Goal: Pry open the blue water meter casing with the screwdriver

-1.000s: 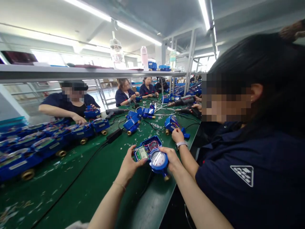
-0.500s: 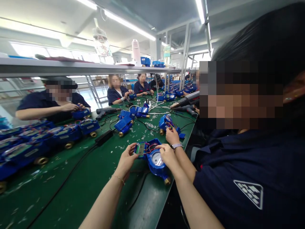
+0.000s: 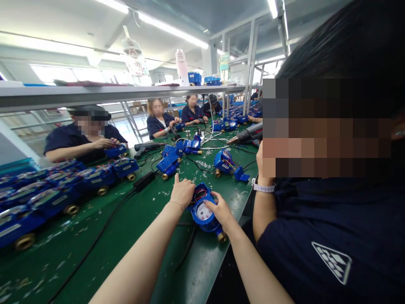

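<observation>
Both hands grip one blue water meter (image 3: 204, 211) on green desk (image 3: 126, 236) near its edge; left hand (image 3: 182, 192) covers open compartment; right hand (image 3: 221, 211) clasps dial side.

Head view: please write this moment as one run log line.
left hand: covers blue water meter box | right hand: grips dial side | green table

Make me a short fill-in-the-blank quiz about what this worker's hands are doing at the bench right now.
Both hands rest on a ____ water meter with a round dial.
The left hand covers the meter's ____ end, away from the person.
The right hand grips beside the dial, near a ____ fitting.
The bench surface is ____.

Missing words: blue; far; brass; green
</observation>
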`<action>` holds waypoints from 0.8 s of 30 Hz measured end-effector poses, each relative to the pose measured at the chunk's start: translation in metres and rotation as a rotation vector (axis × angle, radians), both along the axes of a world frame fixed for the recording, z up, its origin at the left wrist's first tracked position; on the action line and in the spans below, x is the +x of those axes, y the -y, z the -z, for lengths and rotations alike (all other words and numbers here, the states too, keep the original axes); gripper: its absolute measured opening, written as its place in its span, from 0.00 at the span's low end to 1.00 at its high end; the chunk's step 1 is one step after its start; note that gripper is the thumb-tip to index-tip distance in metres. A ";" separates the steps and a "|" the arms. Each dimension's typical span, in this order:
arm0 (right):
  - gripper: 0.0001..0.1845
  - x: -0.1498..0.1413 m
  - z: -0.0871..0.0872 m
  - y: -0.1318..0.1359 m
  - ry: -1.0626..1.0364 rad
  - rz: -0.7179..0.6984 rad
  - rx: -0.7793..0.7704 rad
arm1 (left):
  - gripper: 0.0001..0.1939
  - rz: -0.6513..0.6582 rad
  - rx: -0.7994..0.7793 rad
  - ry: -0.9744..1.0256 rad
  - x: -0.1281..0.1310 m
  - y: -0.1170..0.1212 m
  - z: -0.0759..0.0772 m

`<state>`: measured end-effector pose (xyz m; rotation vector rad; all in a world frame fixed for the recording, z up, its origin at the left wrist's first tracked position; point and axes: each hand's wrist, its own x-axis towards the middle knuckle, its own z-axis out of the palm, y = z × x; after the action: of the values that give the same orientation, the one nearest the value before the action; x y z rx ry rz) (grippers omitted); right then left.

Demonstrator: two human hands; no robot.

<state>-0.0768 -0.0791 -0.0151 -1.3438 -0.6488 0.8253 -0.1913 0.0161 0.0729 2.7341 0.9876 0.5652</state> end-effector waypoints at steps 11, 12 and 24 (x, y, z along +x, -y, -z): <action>0.30 -0.001 -0.006 0.002 -0.123 -0.032 -0.007 | 0.09 -0.077 0.015 -0.030 0.001 -0.002 -0.002; 0.31 0.000 -0.008 0.003 -0.133 -0.043 -0.007 | 0.09 -0.095 -0.009 -0.021 0.000 -0.003 -0.001; 0.29 0.003 -0.008 0.012 -0.332 0.017 0.043 | 0.19 -0.326 -0.318 0.300 -0.068 -0.018 -0.012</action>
<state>-0.0736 -0.0910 -0.0069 -1.1383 -0.3916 0.9888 -0.2589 0.0344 0.0852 2.1512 1.3191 0.7666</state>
